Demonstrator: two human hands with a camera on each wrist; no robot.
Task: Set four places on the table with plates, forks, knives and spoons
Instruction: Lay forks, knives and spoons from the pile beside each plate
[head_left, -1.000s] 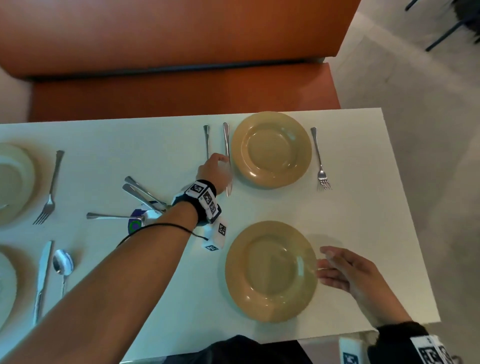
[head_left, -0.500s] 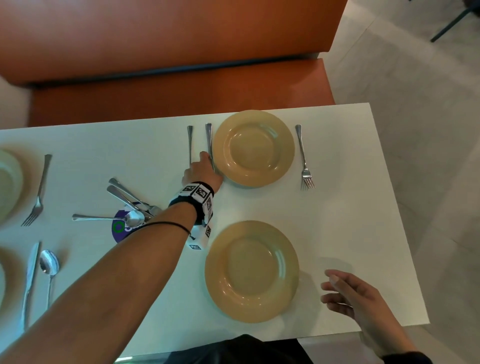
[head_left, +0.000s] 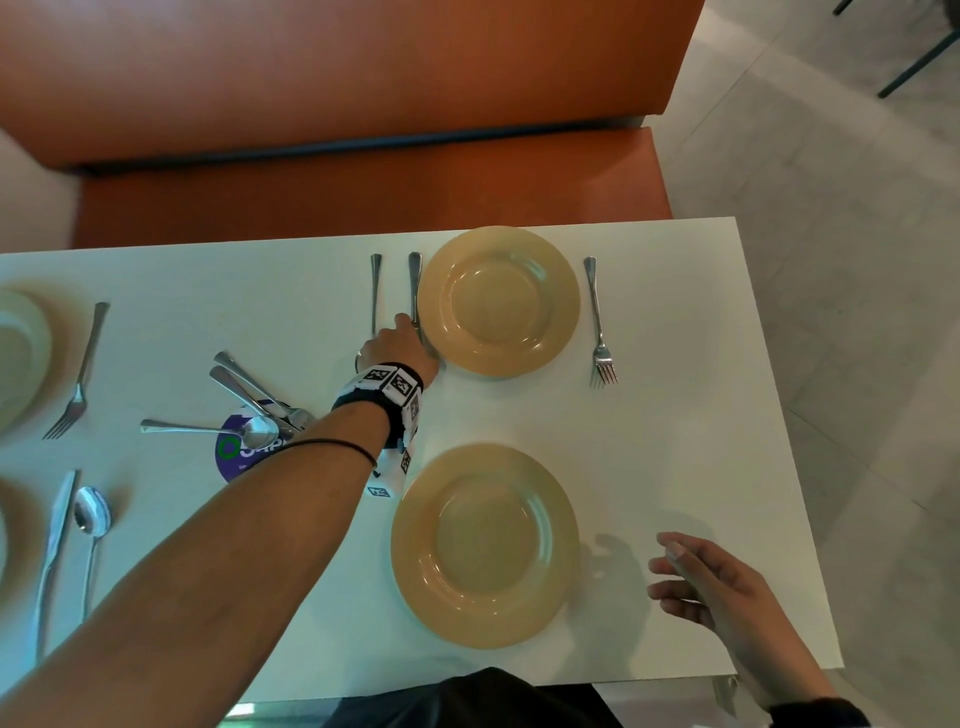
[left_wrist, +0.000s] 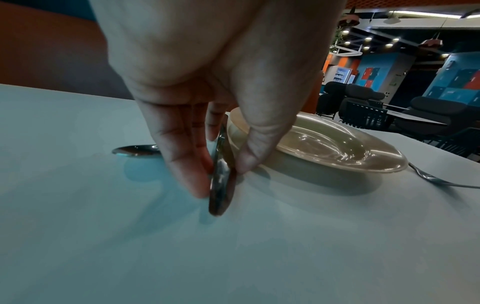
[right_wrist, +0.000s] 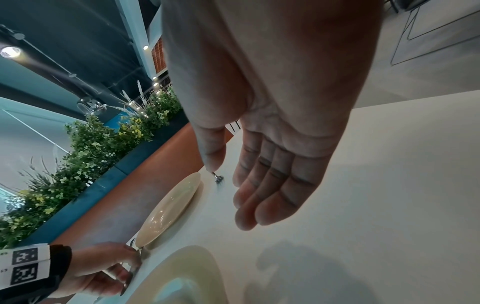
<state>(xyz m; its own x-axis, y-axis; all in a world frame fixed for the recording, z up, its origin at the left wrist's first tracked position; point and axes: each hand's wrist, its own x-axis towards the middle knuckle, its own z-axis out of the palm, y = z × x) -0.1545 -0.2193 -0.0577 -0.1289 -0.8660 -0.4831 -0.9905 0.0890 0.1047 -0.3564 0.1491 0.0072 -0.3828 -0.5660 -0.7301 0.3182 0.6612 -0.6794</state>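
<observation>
Two yellow plates lie on the white table (head_left: 675, 415): a far plate (head_left: 498, 299) and a near plate (head_left: 485, 545). A fork (head_left: 600, 322) lies right of the far plate. On that plate's left lie a spoon (head_left: 375, 291) and a knife (head_left: 414, 286). My left hand (head_left: 410, 332) reaches over them. In the left wrist view its fingers and thumb pinch the knife blade (left_wrist: 221, 185), which is tipped on edge beside the far plate's rim (left_wrist: 324, 148). My right hand (head_left: 670, 571) hovers open to the right of the near plate, holding nothing.
Several loose pieces of cutlery (head_left: 249, 400) lie piled on a purple sticker at mid-table. At the left edge are another plate (head_left: 21, 358), fork (head_left: 78, 374), knife (head_left: 52, 551) and spoon (head_left: 93, 525). An orange bench (head_left: 363, 176) runs behind the table.
My right hand has drawn back from the near plate's rim toward the table's front right. My left hand stays on the knife, which now lies straighter along the far plate.
</observation>
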